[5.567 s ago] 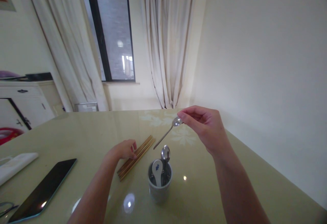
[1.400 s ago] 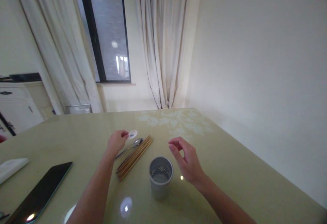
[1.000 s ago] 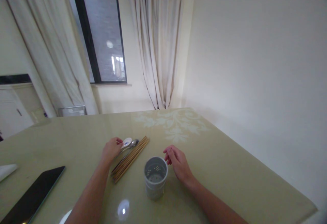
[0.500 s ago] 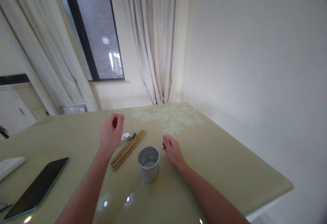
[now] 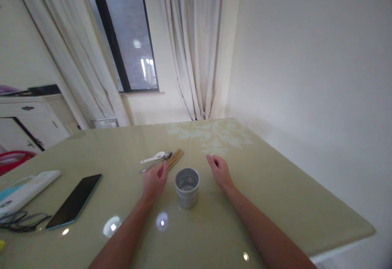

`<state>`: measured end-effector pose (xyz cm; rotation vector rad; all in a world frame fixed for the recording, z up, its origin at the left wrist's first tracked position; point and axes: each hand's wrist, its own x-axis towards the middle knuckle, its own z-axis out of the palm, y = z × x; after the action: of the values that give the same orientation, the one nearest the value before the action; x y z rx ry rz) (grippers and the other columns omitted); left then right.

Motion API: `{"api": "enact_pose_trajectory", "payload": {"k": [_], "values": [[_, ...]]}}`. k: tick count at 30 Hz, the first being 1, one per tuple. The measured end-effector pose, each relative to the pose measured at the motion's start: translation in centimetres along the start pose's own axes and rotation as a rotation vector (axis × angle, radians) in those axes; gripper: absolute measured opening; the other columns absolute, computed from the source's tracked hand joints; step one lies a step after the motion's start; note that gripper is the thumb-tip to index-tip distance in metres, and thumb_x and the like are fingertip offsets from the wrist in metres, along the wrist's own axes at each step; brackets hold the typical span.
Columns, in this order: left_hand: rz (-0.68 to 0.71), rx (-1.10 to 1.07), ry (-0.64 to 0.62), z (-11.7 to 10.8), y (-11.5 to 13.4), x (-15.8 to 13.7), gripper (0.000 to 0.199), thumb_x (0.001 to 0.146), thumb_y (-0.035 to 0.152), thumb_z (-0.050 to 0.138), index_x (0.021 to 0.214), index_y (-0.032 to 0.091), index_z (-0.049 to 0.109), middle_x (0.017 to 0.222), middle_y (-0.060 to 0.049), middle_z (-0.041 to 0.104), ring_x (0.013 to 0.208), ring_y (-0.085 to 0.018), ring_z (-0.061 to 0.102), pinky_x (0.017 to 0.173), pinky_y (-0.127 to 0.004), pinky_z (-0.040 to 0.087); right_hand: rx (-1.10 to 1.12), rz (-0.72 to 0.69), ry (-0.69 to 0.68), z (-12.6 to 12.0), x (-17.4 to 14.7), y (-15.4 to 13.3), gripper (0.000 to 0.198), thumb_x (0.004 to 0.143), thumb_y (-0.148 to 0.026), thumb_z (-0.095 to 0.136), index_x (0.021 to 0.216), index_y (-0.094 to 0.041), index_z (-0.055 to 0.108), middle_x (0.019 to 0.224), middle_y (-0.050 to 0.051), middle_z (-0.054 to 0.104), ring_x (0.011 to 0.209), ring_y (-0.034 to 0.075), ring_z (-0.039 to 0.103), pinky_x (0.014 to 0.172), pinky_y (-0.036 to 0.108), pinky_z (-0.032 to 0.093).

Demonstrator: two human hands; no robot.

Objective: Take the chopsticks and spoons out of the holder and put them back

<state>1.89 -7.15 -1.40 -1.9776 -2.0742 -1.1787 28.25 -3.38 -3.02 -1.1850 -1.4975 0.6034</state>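
Observation:
A grey cup (image 5: 187, 187) with small holes in its inner wall stands upright on the table, between my two hands. My left hand (image 5: 154, 182) is closed in a loose fist left of the cup, with nothing visible in it. It hides the near ends of a bundle of chopsticks (image 5: 175, 158); whether it touches them I cannot tell. Just beyond lie a metal spoon (image 5: 167, 155) and a white spoon (image 5: 154, 157). To the right of the cup, my right hand (image 5: 219, 171), also a loose fist, shows nothing inside.
On the left lie a dark tablet or phone (image 5: 75, 200), eyeglasses (image 5: 26, 221) and a long white object (image 5: 32, 189). The glossy table (image 5: 275, 203) has its right edge along a wall. Curtains, a window and a white cabinet (image 5: 39, 128) stand behind.
My left hand has come down toward the table beside the chopsticks, still closed. My right hand stays closed right of the cup. The whole view has shifted, showing more of the left side.

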Motion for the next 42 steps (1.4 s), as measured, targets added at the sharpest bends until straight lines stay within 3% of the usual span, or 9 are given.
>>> {"api": "enact_pose_trajectory", "payload": {"k": [11, 18, 25, 27, 29, 31, 33, 37, 42], "values": [[-0.015, 0.173, -0.160, 0.4, -0.9, 0.1, 0.043, 0.101, 0.038, 0.047, 0.061, 0.023, 0.051, 0.061, -0.001, 0.058, 0.058, -0.017, 0.053, 0.061, -0.029, 0.032, -0.071, 0.002, -0.038, -0.5, 0.5, 0.6, 0.061, 0.093, -0.072, 0.052, 0.058, -0.026, 0.031, 0.057, -0.005, 0.029, 0.056, 0.013, 0.031, 0.055, 0.030, 0.025], [-0.008, 0.288, -0.367, 0.1, -1.2, -0.1, 0.016, 0.101, 0.036, 0.056, 0.099, 0.024, 0.067, 0.105, -0.008, 0.076, 0.098, -0.026, 0.071, 0.074, -0.031, 0.046, -0.095, -0.008, -0.074, -0.6, 0.5, 0.7, 0.061, 0.093, -0.070, 0.053, 0.057, -0.026, 0.031, 0.057, -0.006, 0.029, 0.056, 0.013, 0.030, 0.056, 0.030, 0.024], [0.031, 0.194, -0.306, -0.2, -0.8, 0.1, 0.024, 0.107, 0.033, 0.050, 0.098, 0.023, 0.069, 0.106, -0.008, 0.077, 0.102, -0.024, 0.071, 0.087, -0.032, 0.050, -0.015, -0.048, -0.136, -0.5, 0.2, 0.2, 0.068, 0.094, -0.083, 0.044, 0.060, -0.024, 0.041, 0.059, -0.005, 0.035, 0.058, 0.015, 0.034, 0.057, 0.029, 0.029], [0.042, 0.174, -0.266, -0.3, -0.7, 0.1, 0.030, 0.109, 0.037, 0.046, 0.099, 0.022, 0.069, 0.107, -0.008, 0.076, 0.104, -0.024, 0.071, 0.091, -0.033, 0.050, 0.044, -0.092, -0.213, -0.6, -0.5, -0.6, 0.076, 0.089, -0.093, 0.039, 0.076, -0.021, 0.060, 0.067, -0.002, 0.049, 0.062, 0.016, 0.043, 0.059, 0.029, 0.037], [0.058, 0.220, -0.256, -0.2, -0.8, -0.1, 0.027, 0.107, 0.037, 0.049, 0.103, 0.021, 0.071, 0.112, -0.009, 0.076, 0.107, -0.026, 0.070, 0.094, -0.035, 0.050, 0.116, -0.172, -0.362, -0.7, -1.4, -1.7, 0.090, 0.073, -0.098, 0.057, 0.116, -0.019, 0.070, 0.094, 0.005, 0.066, 0.075, 0.020, 0.056, 0.066, 0.030, 0.047], [0.071, 0.298, -0.270, -0.1, -1.2, -0.3, 0.023, 0.104, 0.035, 0.055, 0.109, 0.020, 0.072, 0.118, -0.012, 0.075, 0.111, -0.030, 0.069, 0.097, -0.038, 0.050, 0.161, -0.255, -0.512, -0.5, -2.4, -2.7, 0.119, 0.056, -0.084, 0.087, 0.151, -0.021, 0.053, 0.130, 0.014, 0.065, 0.101, 0.026, 0.064, 0.084, 0.035, 0.055], [0.073, 0.344, -0.284, 0.1, -1.5, -0.4, 0.023, 0.103, 0.035, 0.058, 0.113, 0.020, 0.072, 0.121, -0.014, 0.074, 0.114, -0.032, 0.067, 0.097, -0.040, 0.050, 0.181, -0.275, -0.611, 0.0, -3.2, -3.3, 0.133, 0.055, -0.061, 0.101, 0.164, -0.023, 0.035, 0.148, 0.017, 0.057, 0.126, 0.032, 0.061, 0.105, 0.042, 0.051], [0.062, 0.325, -0.312, 0.4, -1.8, -0.1, 0.021, 0.104, 0.031, 0.054, 0.110, 0.023, 0.072, 0.118, -0.011, 0.074, 0.114, -0.028, 0.067, 0.097, -0.038, 0.050, 0.195, -0.182, -0.560, 1.4, -3.1, -2.9, 0.118, 0.067, -0.039, 0.098, 0.163, -0.021, 0.033, 0.147, 0.017, 0.061, 0.135, 0.033, 0.060, 0.118, 0.049, 0.042], [0.062, 0.292, -0.306, 1.0, -1.8, 0.3, 0.018, 0.103, 0.028, 0.055, 0.104, 0.022, 0.072, 0.115, -0.010, 0.073, 0.112, -0.027, 0.067, 0.098, -0.037, 0.049, 0.156, -0.093, -0.346, 2.6, -1.1, -1.2, 0.066, 0.076, -0.036, 0.089, 0.131, -0.018, 0.057, 0.126, 0.014, 0.072, 0.114, 0.028, 0.069, 0.105, 0.045, 0.051]]}}
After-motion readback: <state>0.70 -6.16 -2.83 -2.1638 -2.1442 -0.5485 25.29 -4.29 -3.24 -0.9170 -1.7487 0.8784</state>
